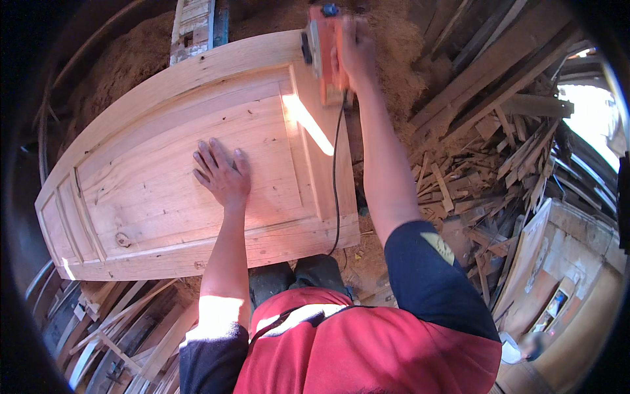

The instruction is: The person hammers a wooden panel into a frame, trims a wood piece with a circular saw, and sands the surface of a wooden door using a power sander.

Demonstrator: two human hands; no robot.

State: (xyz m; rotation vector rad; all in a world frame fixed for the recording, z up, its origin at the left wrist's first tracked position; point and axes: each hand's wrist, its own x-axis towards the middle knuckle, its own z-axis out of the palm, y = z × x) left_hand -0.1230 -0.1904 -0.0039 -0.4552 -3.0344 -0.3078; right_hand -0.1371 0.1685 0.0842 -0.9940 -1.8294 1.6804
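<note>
A pale wooden panel door (256, 174) lies flat in front of me, with recessed panels and a few knots. My left hand (225, 176) rests palm down on its large panel, fingers spread. At the door's far right corner, my right hand (357, 58) is wrapped round the handle of an orange electric planer (323, 49) with a blue front knob. The hand is slightly blurred. The planer is over the right end of the door; its underside is hidden. A dark power cord (336, 177) runs from it across the door toward me.
Wood shavings (394, 59) cover the floor beyond the door. Long boards (499, 65) lean at the far right, above a heap of offcuts (459, 190). More wood strips (125, 322) lie at the near left. A worn cabinet (558, 249) stands at the right.
</note>
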